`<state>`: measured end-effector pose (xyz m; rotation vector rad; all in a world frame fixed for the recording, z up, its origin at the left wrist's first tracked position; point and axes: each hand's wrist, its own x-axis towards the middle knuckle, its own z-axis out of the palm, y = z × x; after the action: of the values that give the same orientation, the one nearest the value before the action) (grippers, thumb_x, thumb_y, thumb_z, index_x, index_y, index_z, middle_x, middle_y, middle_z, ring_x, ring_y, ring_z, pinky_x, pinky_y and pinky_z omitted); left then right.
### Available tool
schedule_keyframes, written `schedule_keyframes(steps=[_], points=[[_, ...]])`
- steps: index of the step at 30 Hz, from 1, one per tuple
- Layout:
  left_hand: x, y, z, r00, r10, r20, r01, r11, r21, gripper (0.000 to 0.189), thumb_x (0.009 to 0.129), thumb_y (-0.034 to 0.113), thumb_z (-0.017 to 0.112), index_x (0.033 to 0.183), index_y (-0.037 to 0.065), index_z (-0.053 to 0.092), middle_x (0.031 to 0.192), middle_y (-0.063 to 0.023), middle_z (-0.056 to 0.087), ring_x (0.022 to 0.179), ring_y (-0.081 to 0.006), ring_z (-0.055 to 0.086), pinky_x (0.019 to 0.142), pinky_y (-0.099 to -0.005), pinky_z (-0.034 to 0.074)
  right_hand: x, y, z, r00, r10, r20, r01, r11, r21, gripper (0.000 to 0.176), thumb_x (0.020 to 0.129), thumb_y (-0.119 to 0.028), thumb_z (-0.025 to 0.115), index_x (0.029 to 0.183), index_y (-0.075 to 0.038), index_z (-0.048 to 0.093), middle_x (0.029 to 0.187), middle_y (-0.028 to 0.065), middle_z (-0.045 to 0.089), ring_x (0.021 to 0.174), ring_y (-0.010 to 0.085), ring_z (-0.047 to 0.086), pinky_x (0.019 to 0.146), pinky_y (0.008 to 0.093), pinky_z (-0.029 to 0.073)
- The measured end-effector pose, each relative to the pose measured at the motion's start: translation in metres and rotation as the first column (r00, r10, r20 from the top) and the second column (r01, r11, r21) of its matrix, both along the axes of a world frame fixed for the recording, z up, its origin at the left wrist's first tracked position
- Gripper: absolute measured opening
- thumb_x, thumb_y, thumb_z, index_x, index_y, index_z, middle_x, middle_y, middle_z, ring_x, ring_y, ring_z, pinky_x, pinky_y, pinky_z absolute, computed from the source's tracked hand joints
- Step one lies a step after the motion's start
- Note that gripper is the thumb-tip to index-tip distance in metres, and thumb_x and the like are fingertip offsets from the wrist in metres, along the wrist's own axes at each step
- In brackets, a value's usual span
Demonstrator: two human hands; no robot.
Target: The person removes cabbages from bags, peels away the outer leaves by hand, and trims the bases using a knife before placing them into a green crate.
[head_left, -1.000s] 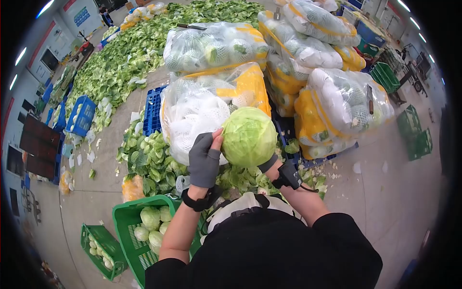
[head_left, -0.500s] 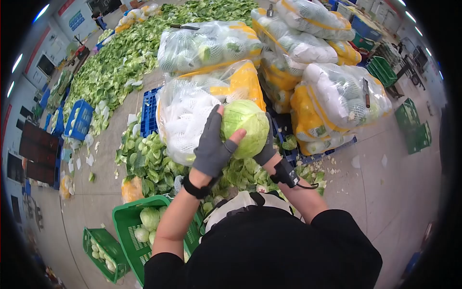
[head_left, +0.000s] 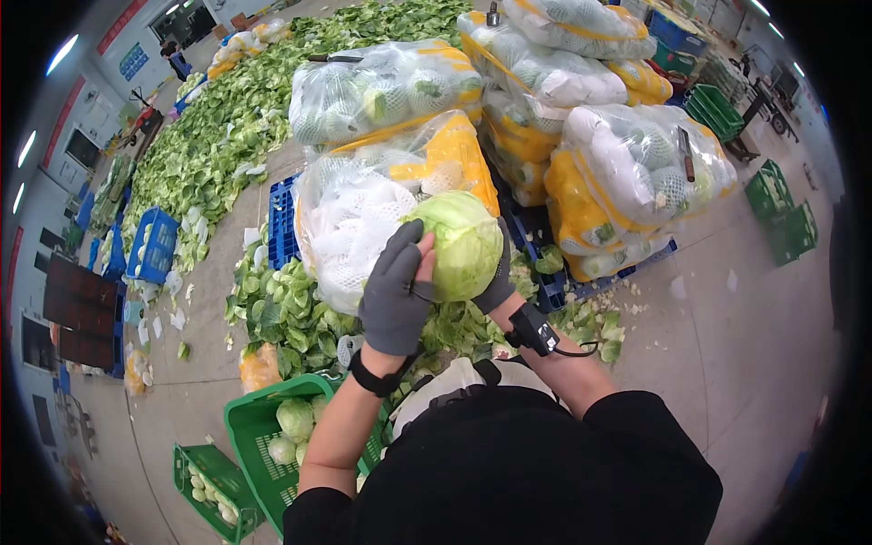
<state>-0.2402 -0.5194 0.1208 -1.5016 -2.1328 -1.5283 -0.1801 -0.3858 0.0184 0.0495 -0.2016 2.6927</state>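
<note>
A pale green cabbage (head_left: pixel 461 247) is held up between my two gloved hands, in front of an open plastic bag. My left hand (head_left: pixel 397 292), in a grey fingerless glove, presses against the cabbage's left side with fingers bent and bare tips showing. Behind the cabbage's right side, my right hand (head_left: pixel 498 283) supports it; most of its fingers are hidden. The clear and yellow bag (head_left: pixel 454 150) just beyond holds white foam nets (head_left: pixel 359 218). Cut cabbage leaves (head_left: pixel 282 313) lie on the floor below.
Filled cabbage bags (head_left: pixel 581 77) are stacked on blue pallets. Knives lie on two bags, one a wood-handled knife (head_left: pixel 688 156). A green crate (head_left: pixel 263 409) with cabbages stands by my left side, a smaller green crate (head_left: pixel 213 463) beside it. A large leaf heap (head_left: pixel 227 136) spreads behind.
My left hand has turned, its thumb no longer lying across the cabbage's front and its fingers more bent. The cabbage has shifted slightly left. The whole view has swung a little.
</note>
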Motion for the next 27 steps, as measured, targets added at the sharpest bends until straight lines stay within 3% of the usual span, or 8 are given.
schedule_keyframes(steps=[4,10,13,16,17,18,23,27], points=[[0.004,-0.022,0.003,0.972,-0.192,-0.137,0.206,0.973,0.103,0.032,0.076,0.007,0.064,0.106,0.002,0.056,0.099,-0.0165,0.059,0.093,-0.0286,0.058,0.082,-0.0331,0.045,0.002,-0.002,0.000,1.000,-0.005,-0.022,0.005,1.000,0.013,0.071,0.082,-0.058,0.038,0.132,-0.008,0.032,0.131,0.0149,0.038,0.115,0.0301,0.043,0.097,0.0425,0.034],[-0.017,0.002,-0.001,0.916,-0.202,0.346,0.166,0.977,0.133,0.038,0.082,0.021,0.055,0.116,0.004,0.050,0.127,-0.0193,0.041,0.123,-0.0327,0.034,0.101,-0.0377,0.027,0.004,-0.008,0.017,0.992,0.126,-0.017,-0.126,0.992,-0.007,0.071,0.081,-0.060,0.039,0.133,-0.011,0.031,0.132,0.0140,0.038,0.119,0.0295,0.039,0.100,0.0429,0.031],[-0.014,-0.001,0.013,0.964,-0.083,-0.252,0.094,0.995,0.032,0.023,0.075,0.003,0.056,0.096,0.008,0.060,0.098,-0.0126,0.061,0.108,-0.0326,0.049,0.101,-0.0427,0.027,0.002,-0.008,0.021,0.966,0.253,-0.047,-0.253,0.967,-0.007,0.075,0.079,-0.063,0.040,0.134,-0.012,0.029,0.133,0.0138,0.036,0.120,0.0300,0.037,0.102,0.0442,0.029],[0.013,-0.027,0.010,0.899,-0.381,-0.216,0.371,0.925,-0.087,0.025,0.068,0.005,0.063,0.092,0.012,0.062,0.082,-0.0094,0.061,0.077,-0.0287,0.059,0.082,-0.0398,0.045,-0.008,-0.006,0.011,0.986,0.001,0.165,-0.042,0.968,0.247,0.078,0.078,-0.066,0.038,0.134,-0.013,0.029,0.135,0.0142,0.034,0.121,0.0306,0.036,0.102,0.0456,0.028],[0.016,-0.036,-0.001,0.867,-0.469,-0.167,0.456,0.883,-0.115,0.026,0.067,0.007,0.066,0.092,0.012,0.061,0.081,-0.0111,0.060,0.077,-0.0294,0.059,0.074,-0.0375,0.048,-0.005,-0.009,0.010,0.794,0.281,-0.540,-0.444,0.874,-0.199,0.079,0.077,-0.068,0.033,0.135,-0.014,0.028,0.136,0.0146,0.032,0.121,0.0317,0.036,0.101,0.0458,0.028],[0.017,-0.045,-0.005,0.813,-0.580,-0.059,0.566,0.809,-0.160,0.028,0.068,0.009,0.068,0.096,0.010,0.061,0.084,-0.0145,0.059,0.077,-0.0307,0.059,0.072,-0.0354,0.048,-0.006,-0.007,0.014,0.790,0.283,-0.544,-0.447,0.873,-0.194,0.079,0.077,-0.068,0.033,0.135,-0.014,0.028,0.136,0.0146,0.032,0.121,0.0317,0.036,0.101,0.0458,0.028],[-0.001,-0.040,0.017,0.913,-0.192,-0.359,0.174,0.981,-0.084,0.094,0.058,0.044,0.076,0.127,-0.002,0.031,0.123,-0.0260,0.036,0.113,-0.0443,0.036,0.094,-0.0487,0.032,0.001,-0.006,0.045,0.974,0.199,-0.107,-0.196,0.980,0.037,0.080,0.077,-0.069,0.032,0.135,-0.014,0.028,0.135,0.0149,0.032,0.122,0.0328,0.035,0.101,0.0457,0.029],[-0.025,-0.008,0.018,0.921,-0.131,-0.367,0.136,0.991,-0.014,0.077,0.055,0.028,0.079,0.121,0.009,0.045,0.130,-0.0226,0.032,0.119,-0.0435,0.031,0.097,-0.0474,0.031,0.010,-0.010,0.080,0.989,0.148,0.024,-0.149,0.979,0.139,0.086,0.074,-0.073,0.031,0.136,-0.014,0.026,0.137,0.0143,0.030,0.123,0.0340,0.033,0.101,0.0458,0.028]])
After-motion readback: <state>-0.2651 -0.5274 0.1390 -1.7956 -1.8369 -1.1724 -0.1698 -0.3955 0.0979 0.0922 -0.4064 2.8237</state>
